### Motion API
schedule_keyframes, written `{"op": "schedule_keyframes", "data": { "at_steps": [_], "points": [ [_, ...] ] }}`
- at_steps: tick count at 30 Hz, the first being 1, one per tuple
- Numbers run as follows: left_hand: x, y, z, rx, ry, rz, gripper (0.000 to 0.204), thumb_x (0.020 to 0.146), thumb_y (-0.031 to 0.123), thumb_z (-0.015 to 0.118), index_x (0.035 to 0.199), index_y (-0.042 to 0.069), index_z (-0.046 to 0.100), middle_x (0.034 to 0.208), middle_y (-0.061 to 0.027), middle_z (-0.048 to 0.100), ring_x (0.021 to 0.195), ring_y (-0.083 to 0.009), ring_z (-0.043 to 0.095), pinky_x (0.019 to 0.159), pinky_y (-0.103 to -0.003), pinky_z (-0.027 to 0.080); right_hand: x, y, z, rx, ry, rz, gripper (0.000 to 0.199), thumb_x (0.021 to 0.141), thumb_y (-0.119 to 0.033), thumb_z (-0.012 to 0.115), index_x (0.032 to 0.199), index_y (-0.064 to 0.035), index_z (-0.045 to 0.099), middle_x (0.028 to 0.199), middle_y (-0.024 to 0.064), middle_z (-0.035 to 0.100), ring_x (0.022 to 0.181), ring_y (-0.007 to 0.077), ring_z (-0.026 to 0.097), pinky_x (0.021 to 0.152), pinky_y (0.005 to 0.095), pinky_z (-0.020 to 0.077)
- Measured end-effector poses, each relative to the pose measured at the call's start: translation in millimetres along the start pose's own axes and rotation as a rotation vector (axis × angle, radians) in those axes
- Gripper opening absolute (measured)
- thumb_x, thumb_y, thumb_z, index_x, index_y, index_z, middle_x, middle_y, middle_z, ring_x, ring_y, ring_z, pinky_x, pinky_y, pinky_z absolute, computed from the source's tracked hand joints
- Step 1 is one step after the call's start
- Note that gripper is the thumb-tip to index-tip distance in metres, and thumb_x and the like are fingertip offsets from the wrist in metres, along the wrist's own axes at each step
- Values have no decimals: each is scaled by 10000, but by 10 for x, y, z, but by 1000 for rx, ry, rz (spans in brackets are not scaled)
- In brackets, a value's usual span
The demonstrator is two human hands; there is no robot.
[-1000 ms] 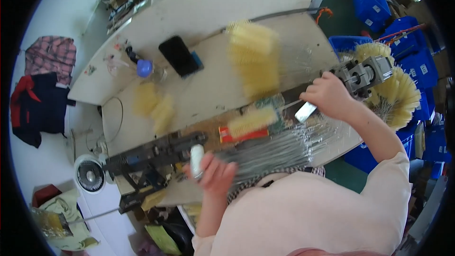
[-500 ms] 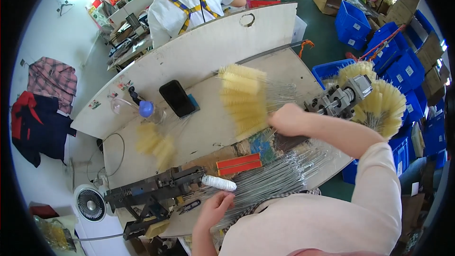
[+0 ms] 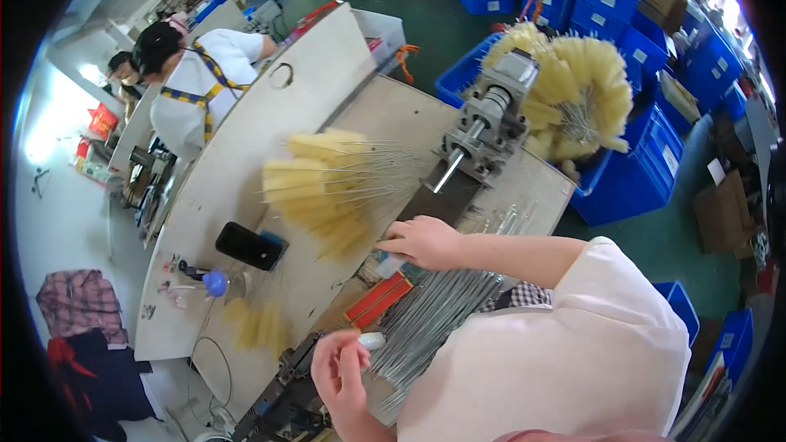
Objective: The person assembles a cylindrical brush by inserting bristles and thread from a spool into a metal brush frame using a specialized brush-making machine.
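My right hand (image 3: pixel 427 243) is over the middle of the bench, fingers bent around a small pale, whitish piece (image 3: pixel 391 265) whose kind I cannot make out. A red tray-like block (image 3: pixel 378 299) lies just below it. My left hand (image 3: pixel 340 370) is near the dark metal bench fixture (image 3: pixel 282 397), its fingers curled; whatever they pinch is hidden. A white roll (image 3: pixel 372 341) sits right beside those fingers. Under and between my hands lies a thick bundle of thin metal wires (image 3: pixel 434 319). Yellow bristle brushes with wire stems (image 3: pixel 319 192) are piled on the far side.
A metal chuck machine with a shaft (image 3: pixel 483 127) stands at the bench's right end, before a blue crate (image 3: pixel 602 188) of yellow brushes (image 3: pixel 585 86). A phone (image 3: pixel 248 245), a purple-capped bottle (image 3: pixel 216 283) and more brushes (image 3: pixel 254 327) lie left. A co-worker (image 3: pixel 192 86) sits beyond the partition (image 3: pixel 270 115).
The view has turned and shifted toward the right. My right hand has moved from the brush stems near the machine back to the red block, with a pale piece now in it. My left hand has lifted slightly.
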State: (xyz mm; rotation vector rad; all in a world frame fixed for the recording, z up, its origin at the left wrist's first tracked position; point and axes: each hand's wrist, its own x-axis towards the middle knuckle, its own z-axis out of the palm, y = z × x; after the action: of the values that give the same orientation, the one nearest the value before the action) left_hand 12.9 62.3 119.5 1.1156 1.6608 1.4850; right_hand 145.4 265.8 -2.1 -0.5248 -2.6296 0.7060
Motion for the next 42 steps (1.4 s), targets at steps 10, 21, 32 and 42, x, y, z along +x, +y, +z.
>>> {"op": "schedule_keyframes", "data": {
  "at_steps": [10,21,32,42],
  "points": [
    [774,1150,751,1349,-55,574,92,746,169,593,823,161,543,693,49,470,575,-108,499,544,-270,393,-740,-152,-433,200,112,250,347,722,-14,569,1055,-100,617,855,100,584,757,305,577,658,377,475],
    [565,1039,1030,1386,20,262,88,733,154,600,802,143,546,688,19,493,583,-152,521,532,-300,406,-491,-248,-428,98,41,71,304,706,25,576,1007,0,609,837,149,582,747,318,571,663,365,455],
    [633,1068,1149,1290,-133,326,84,720,138,606,780,124,550,684,-11,516,591,-196,544,519,-330,420,-255,-561,-489,-19,-91,105,275,666,-84,597,936,-40,578,854,132,580,763,339,562,673,420,444],
    [491,441,624,743,-372,465,85,753,163,587,798,98,556,685,-48,575,604,-235,595,474,-338,432,-773,160,-392,-136,-404,368,126,708,-132,585,809,-59,573,847,117,600,825,308,588,693,401,469]
  ]
}}
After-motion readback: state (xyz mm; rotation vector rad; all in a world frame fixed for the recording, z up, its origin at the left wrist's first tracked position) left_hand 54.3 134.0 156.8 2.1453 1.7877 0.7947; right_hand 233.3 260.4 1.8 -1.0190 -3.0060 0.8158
